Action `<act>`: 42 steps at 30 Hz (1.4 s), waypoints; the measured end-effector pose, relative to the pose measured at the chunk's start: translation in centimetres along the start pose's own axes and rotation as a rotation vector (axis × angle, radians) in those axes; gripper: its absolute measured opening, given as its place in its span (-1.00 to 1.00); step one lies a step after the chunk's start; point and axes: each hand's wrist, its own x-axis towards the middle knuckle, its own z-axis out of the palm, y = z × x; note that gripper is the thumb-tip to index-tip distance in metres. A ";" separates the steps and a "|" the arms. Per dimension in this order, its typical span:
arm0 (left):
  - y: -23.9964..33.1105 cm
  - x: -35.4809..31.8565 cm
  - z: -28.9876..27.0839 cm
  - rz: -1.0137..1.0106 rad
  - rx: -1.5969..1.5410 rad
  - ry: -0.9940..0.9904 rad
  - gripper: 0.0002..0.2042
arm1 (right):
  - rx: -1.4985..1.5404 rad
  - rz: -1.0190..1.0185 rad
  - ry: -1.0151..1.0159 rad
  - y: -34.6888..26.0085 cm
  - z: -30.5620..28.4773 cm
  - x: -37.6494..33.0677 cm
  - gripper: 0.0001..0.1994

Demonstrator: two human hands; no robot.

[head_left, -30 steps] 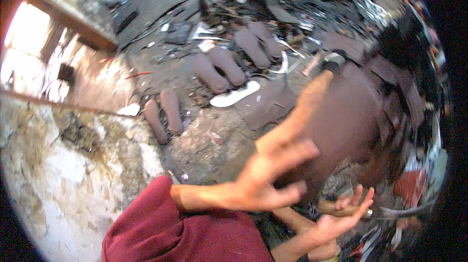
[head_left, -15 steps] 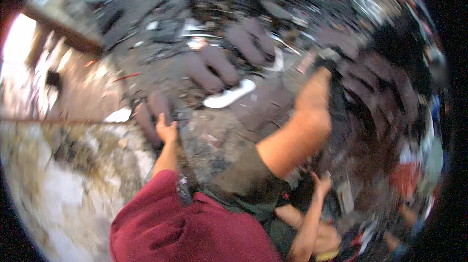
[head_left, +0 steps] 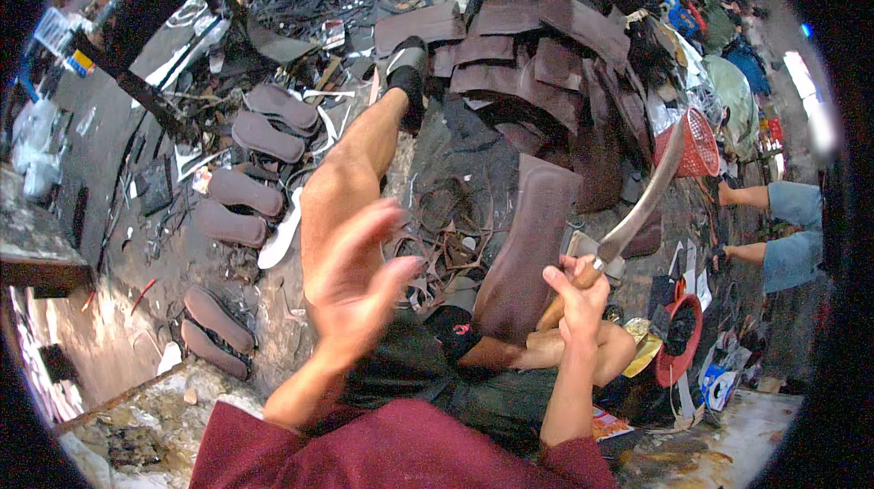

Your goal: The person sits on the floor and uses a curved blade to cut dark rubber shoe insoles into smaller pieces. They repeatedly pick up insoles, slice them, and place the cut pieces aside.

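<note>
My left hand [head_left: 360, 284] is raised above my outstretched leg, fingers spread and slightly blurred, holding nothing. In my right hand [head_left: 581, 298] is a knife [head_left: 643, 207] with a long curved blade and a wooden handle. The blade points up and away to the right. Just left of this hand, a brown sheet [head_left: 528, 243] lies by my bent leg, square at its far end. Brown shoe soles [head_left: 244, 207] lie in pairs on the floor to the left, and one such pair [head_left: 218, 332] is nearest my left side.
Brown sheets [head_left: 519, 79] are heaped beyond my foot. Curly offcuts [head_left: 451, 243] lie between my legs. A white sole shape [head_left: 280, 232] is beside my leg. At right stand a red basket [head_left: 699, 145], a red ring-shaped container [head_left: 687, 343] and another person's legs [head_left: 746, 198].
My view has swung to the right. My left hand has come back from beside the nearest pair of soles to above my leg. My right hand and the knife now show clearly.
</note>
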 end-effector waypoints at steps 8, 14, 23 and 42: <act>-2.2 2.6 11.3 -0.794 -0.665 -0.340 -0.71 | 0.271 -0.003 -0.093 -5.1 1.1 -3.5 -0.57; -2.0 1.3 12.2 -0.718 -0.566 -0.324 -0.74 | 0.274 -0.032 0.050 -5.6 2.6 -1.3 -0.62; -0.2 0.6 7.0 -0.609 -0.452 -0.054 -0.53 | 0.213 0.029 -0.374 -5.4 2.0 -2.1 -0.63; 1.7 -3.4 -0.5 -0.146 0.045 0.307 -0.28 | -0.343 -0.594 -0.639 -8.5 8.7 -3.8 -0.64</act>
